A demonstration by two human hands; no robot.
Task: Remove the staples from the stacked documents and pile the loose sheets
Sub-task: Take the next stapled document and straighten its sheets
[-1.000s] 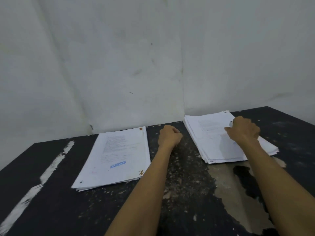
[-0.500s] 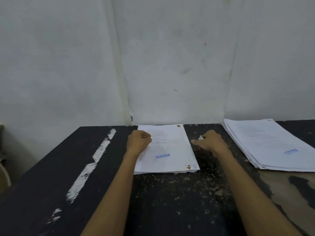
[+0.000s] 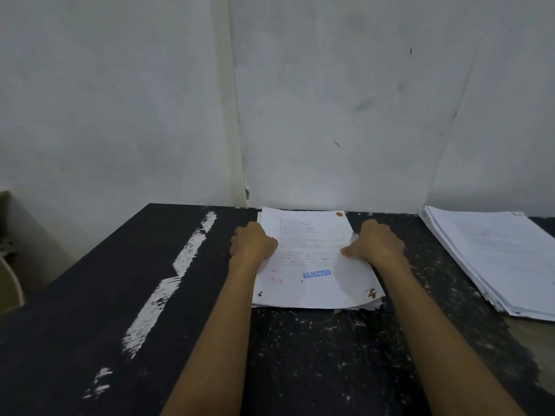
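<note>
We saw a black table (image 3: 315, 355), scuffed and flecked with pale specks, pushed against a plain white wall (image 3: 330, 100). A ragged white paint streak (image 3: 168, 283) ran along the left part of the tabletop. At the far middle of the table, close to the wall, a document stack (image 3: 309, 235) of white printed sheets lay flat. Its top page carried lines of small text that were too blurred to read, a blue REJECTED stamp (image 3: 316, 274) near the lower middle, faint pink marks at the lower left, and a brown stain (image 3: 372, 293) at the near right corner. Two bare forearms reached forward from the bottom of the view, one to each side of the stack. The left hand (image 3: 253, 246) sat over the stack's left edge with its fingers curled under. We could not tell whether it gripped the paper or only rested there. The right hand (image 3: 378, 243) was at the stack's right edge. Its thumb (image 3: 347, 252) lay on the top sheet and its fingers curled around the edge, pinching the paper. A small pale shape showed just above the thumb, and we could not tell what it was. Well apart to the right, a second pile (image 3: 495, 259) of white sheets lay slightly fanned, partly cut off by the frame.
</note>
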